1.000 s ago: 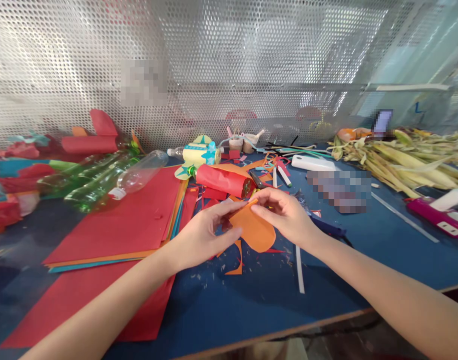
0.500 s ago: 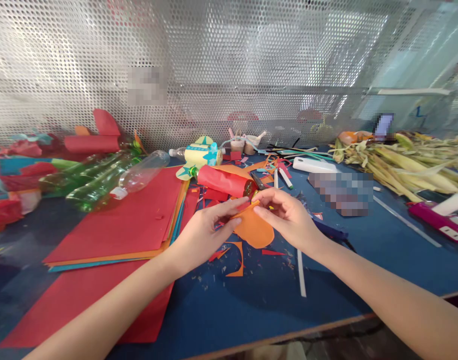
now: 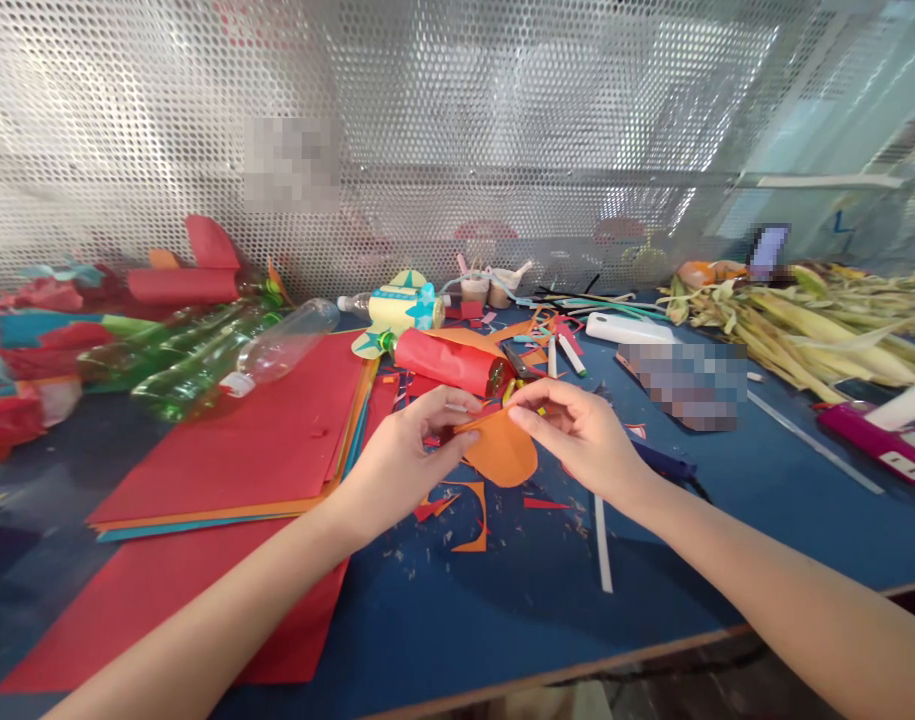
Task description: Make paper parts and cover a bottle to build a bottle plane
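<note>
Perforated mesh (image 3: 457,130) stands at twelve o'clock behind our blue table (image 3: 457,640). Near the middle we hold an orange piece (image 3: 506,452) off the surface, its rounded end towards us. Our left hand (image 3: 404,460) pinches its left corner between thumb and fingers; our right hand (image 3: 581,430) pinches the far edge at one o'clock. That edge seems bent over, so gripping it at two spots probably holds the bend taut and straight.

Reckoning from the piece, a red-wrapped bottle (image 3: 446,362) lies on its side at eleven o'clock, just past our fingers, presumably for easy reach. Red sheets (image 3: 239,440) lie flat at nine, likely stacked that way to stay uncreased. An orange offcut (image 3: 478,535) sits at seven and a white strip (image 3: 602,550) between four and five. Husks (image 3: 802,320) are heaped at two, well apart from our hands.
</note>
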`<state>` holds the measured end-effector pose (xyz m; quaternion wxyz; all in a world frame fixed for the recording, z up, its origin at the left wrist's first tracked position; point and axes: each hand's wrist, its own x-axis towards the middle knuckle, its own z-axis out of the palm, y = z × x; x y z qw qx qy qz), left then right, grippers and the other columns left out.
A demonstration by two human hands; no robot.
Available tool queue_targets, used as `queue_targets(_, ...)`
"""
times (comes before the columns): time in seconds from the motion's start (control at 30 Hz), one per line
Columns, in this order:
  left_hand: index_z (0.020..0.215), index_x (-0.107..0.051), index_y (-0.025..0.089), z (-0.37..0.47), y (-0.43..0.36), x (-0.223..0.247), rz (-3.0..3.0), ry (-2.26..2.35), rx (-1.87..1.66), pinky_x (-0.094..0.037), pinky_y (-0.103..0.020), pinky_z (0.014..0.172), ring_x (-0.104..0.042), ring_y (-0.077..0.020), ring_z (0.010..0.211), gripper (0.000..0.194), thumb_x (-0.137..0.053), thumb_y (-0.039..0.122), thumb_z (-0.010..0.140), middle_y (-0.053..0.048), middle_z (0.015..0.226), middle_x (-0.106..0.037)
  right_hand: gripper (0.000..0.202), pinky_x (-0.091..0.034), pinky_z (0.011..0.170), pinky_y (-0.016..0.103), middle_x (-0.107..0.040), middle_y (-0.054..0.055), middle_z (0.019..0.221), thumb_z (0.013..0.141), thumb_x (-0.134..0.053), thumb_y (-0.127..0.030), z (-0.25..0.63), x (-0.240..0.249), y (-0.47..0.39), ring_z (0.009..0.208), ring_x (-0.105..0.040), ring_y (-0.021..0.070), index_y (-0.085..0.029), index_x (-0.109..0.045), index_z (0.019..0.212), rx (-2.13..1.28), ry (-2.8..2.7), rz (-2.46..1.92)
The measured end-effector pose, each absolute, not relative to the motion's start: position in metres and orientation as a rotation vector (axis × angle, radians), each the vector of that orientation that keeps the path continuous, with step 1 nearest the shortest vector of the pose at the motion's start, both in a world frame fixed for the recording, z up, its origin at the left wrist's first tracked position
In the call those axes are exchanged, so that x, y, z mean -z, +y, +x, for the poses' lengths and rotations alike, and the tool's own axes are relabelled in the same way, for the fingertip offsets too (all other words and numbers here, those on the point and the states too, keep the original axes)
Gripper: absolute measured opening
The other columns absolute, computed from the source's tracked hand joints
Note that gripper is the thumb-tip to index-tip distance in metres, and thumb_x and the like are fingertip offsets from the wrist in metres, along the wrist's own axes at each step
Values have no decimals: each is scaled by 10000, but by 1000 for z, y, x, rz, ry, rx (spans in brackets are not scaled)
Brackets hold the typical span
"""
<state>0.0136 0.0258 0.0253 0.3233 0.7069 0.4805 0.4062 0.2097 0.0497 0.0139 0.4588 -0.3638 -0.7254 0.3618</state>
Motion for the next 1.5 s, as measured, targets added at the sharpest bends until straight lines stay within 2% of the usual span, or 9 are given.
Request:
queue_targets(0.13, 875, -606, 215, 15, 25, -26, 1845, 1239, -1135, -538, -269, 803, -678, -158, 870, 92, -611, 221, 783, -2, 876, -704, 96, -509, 599, 244, -646, 13, 791, 835, -607, -297, 209, -16, 49, 715, -613, 140, -206, -635, 844, -893, -1774, -920)
queue_targets(0.43, 836, -640, 189, 13, 26, -24, 1729, 1159, -1232, -558, -290, 786, -691, -172, 840, 96, -626, 269, 784, -32, 875, -730, 96, -512, 622, 263, -620, 11, 772, 810, -615, -304, 208, -14, 52, 719, -593, 144, -212, -628, 833, -977, -1670, -865)
queue_targets(0.57, 818, -634, 188, 13, 25, -23, 1709, 1148, -1237, -561, -302, 794, -698, -180, 849, 82, -628, 262, 783, -36, 870, -738, 127, -524, 661, 261, -631, 20, 836, 795, -648, -311, 208, -12, 52, 794, -608, 152, -218, -612, 872, -999, -1689, -816)
queue_targets(0.8, 831, -630, 191, 16, 23, -23, 1713, 1151, -1225, -556, -338, 831, -693, -200, 881, 107, -620, 289, 791, -41, 853, -729, 104, -518, 642, 258, -608, 7, 789, 815, -636, -311, 208, -12, 51, 751, -598, 144, -219, -601, 849, -997, -1714, -803)
queue_targets(0.97, 823, -638, 186, 16, 21, -22, 1674, 1126, -1249, -552, -312, 809, -689, -191, 870, 98, -635, 277, 787, -41, 863, -716, 78, -517, 653, 253, -601, 9, 801, 831, -617, -291, 208, -12, 50, 761, -588, 140, -220, -593, 850, -1023, -1702, -774)
queue_targets(1.23, 788, -642, 183, 17, 18, -28, 1586, 1077, -1242, -516, -191, 691, -669, -115, 748, 62, -648, 244, 776, 9, 768, -696, 62, -510, 643, 224, -567, -1, 816, 829, -610, -243, 206, -12, 50, 765, -582, 120, -214, -565, 860, -999, -1725, -731)
queue_targets(1.4, 802, -632, 179, 17, 18, -29, 1563, 1124, -1194, -512, -201, 735, -680, -125, 788, 96, -651, 270, 776, -5, 799, -717, 110, -518, 685, 217, -544, -16, 860, 860, -573, -207, 208, -9, 47, 823, -591, 113, -244, -484, 913, -934, -1770, -685)
queue_targets(1.5, 810, -630, 178, 17, 19, -28, 1557, 1175, -1172, -516, -223, 737, -684, -142, 790, 133, -653, 305, 777, -15, 802, -725, 70, -519, 700, 217, -577, -15, 860, 872, -565, -204, 209, -9, 47, 813, -602, 111, -241, -510, 896, -801, -1858, -696)
